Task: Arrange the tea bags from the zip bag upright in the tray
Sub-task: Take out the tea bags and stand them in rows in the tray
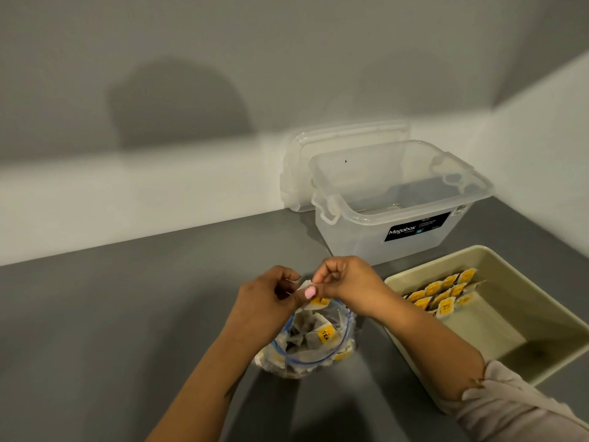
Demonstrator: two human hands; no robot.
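Observation:
A clear zip bag (314,342) with a blue seal stands open on the grey counter, holding several tea bags with yellow tags. Just above its mouth, my left hand (267,301) and my right hand (347,279) both pinch one tea bag (314,296), its white paper between my fingertips and its yellow tag hanging below. To the right lies the beige tray (522,301), where several tea bags (443,293) stand upright in rows against its far-left corner.
A clear plastic storage box (398,199) with a black label stands open behind the tray, its lid (306,148) leaning against the wall. Walls close off the counter at the back and right. My right sleeve (522,406) crosses the tray's near corner.

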